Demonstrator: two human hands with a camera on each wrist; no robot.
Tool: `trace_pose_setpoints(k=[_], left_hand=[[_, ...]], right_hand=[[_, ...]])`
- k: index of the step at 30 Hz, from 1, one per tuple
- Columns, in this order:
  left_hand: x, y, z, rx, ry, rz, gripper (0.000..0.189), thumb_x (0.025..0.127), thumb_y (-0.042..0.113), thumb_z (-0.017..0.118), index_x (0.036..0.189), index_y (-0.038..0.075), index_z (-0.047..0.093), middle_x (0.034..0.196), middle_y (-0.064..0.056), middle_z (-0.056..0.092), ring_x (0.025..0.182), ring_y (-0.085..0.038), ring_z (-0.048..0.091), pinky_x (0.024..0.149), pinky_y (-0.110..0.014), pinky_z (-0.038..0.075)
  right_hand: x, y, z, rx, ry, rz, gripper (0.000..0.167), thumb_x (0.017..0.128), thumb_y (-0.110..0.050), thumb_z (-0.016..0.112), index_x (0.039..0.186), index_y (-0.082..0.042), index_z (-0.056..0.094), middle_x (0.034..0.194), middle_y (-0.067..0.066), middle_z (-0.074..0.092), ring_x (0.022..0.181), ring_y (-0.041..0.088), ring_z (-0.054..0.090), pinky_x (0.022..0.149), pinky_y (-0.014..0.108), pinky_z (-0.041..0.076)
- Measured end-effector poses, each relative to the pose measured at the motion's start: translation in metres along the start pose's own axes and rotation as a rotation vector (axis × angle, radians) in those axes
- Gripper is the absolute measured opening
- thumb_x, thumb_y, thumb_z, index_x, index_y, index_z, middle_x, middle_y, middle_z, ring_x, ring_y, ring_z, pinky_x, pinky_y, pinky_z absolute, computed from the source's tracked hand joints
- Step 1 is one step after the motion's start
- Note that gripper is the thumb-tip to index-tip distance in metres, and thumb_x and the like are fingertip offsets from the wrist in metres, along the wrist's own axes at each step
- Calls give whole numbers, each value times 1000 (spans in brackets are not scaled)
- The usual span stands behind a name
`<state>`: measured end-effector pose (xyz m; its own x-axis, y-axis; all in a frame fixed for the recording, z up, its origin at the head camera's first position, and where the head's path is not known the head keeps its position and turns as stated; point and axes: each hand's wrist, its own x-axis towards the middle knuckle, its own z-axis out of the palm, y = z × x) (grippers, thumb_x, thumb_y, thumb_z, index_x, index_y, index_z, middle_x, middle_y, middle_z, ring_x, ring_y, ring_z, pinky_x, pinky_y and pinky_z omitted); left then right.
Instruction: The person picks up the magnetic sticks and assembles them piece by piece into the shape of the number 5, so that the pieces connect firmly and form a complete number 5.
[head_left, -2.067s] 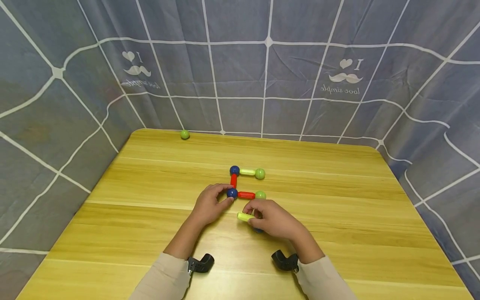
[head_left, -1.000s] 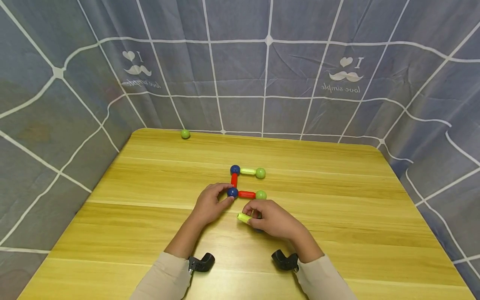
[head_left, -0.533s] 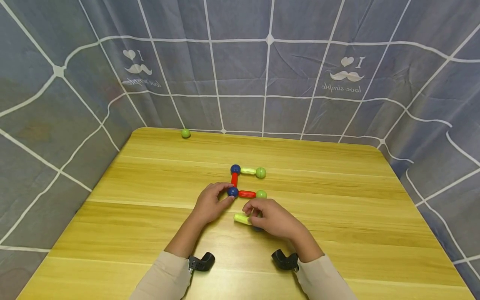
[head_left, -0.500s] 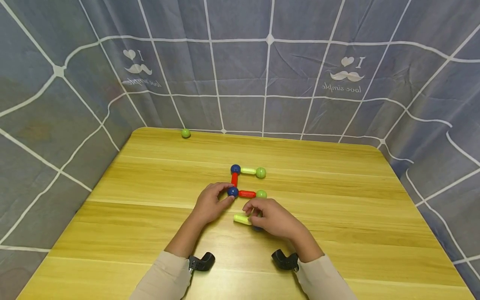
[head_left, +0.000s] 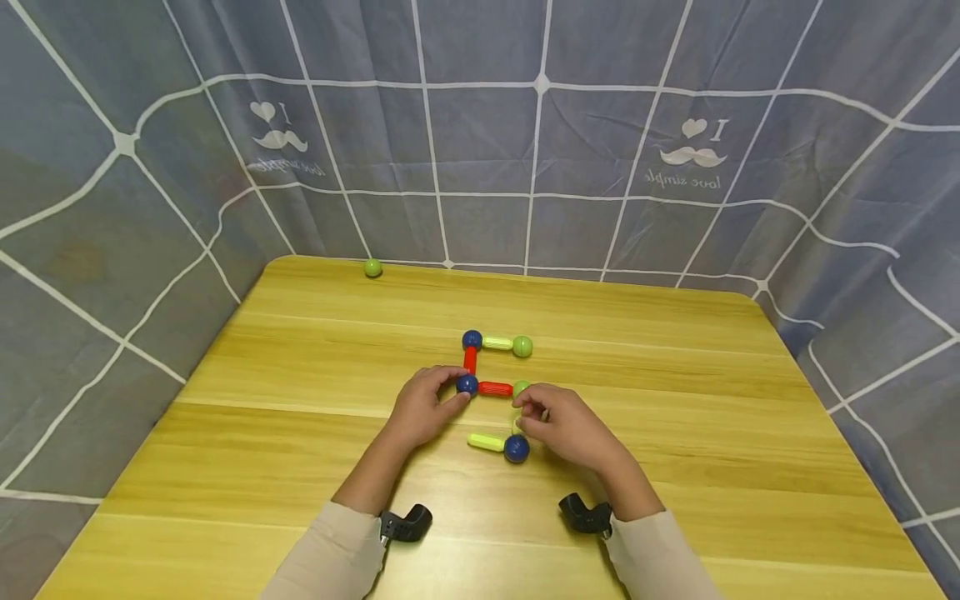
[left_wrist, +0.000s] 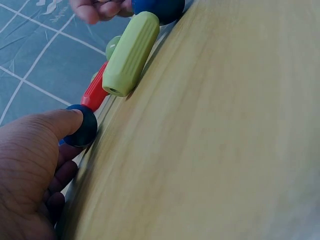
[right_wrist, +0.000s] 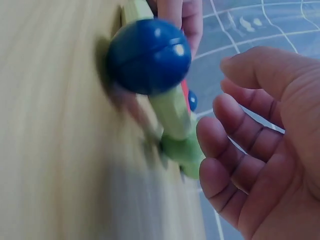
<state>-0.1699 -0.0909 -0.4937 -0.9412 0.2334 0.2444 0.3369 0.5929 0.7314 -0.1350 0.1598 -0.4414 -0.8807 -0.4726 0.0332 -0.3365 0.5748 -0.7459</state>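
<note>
My left hand [head_left: 422, 408] pinches a dark blue ball [head_left: 467, 384] between thumb and fingers. A red magnetic rod [head_left: 496, 389] runs right from that ball to a green ball [head_left: 521, 389], partly hidden by my right hand [head_left: 566, 425]. Loosely curled, the right fingers hold nothing and are apart from the pieces in the right wrist view. Below them lies another blue ball [head_left: 516, 449], with a yellow-green rod [head_left: 486, 442] pointing left from it. A second yellow-green rod [right_wrist: 172, 110] joins this blue ball toward the green ones.
Behind the left hand, another red rod [head_left: 470, 360] leads to a far blue ball [head_left: 472, 340], then a yellow-green rod [head_left: 497, 343] and green ball [head_left: 522, 347]. A loose green ball [head_left: 372, 267] sits at the far edge of the wooden table [head_left: 300, 350], against a grey curtain [head_left: 480, 142].
My right hand has let go of the yellow-green rod and moved right and slightly away, uncovering the near blue ball. The rod now lies lower on the table. The left hand stays put.
</note>
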Motion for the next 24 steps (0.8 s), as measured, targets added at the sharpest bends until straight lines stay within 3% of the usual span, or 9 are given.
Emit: trace_pose_setpoints(k=[8, 15, 24], left_hand=[[-1, 2, -2, -8, -3, -21, 35, 89, 20, 75, 122, 10, 69, 123, -8, 67, 113, -29, 58, 98, -47, 43], [-2, 2, -1, -8, -4, -13, 35, 89, 20, 74, 122, 10, 69, 122, -8, 68, 112, -29, 59, 97, -47, 44], [-1, 2, -1, -3, -2, -14, 34, 90, 21, 74, 122, 10, 69, 122, -7, 68, 110, -27, 59, 95, -46, 45]], right_hand=[[-16, 7, 7, 40, -24, 3, 15, 92, -15, 72, 105, -11, 66, 95, -2, 58, 85, 16, 55, 74, 29, 49], [-25, 9, 16, -14, -64, 8, 24, 87, -26, 78, 103, -20, 61, 94, 1, 52, 83, 17, 51, 70, 28, 45], [-24, 15, 19, 18, -29, 18, 25, 87, -20, 78, 101, -18, 58, 93, -4, 54, 85, 16, 54, 73, 28, 48]])
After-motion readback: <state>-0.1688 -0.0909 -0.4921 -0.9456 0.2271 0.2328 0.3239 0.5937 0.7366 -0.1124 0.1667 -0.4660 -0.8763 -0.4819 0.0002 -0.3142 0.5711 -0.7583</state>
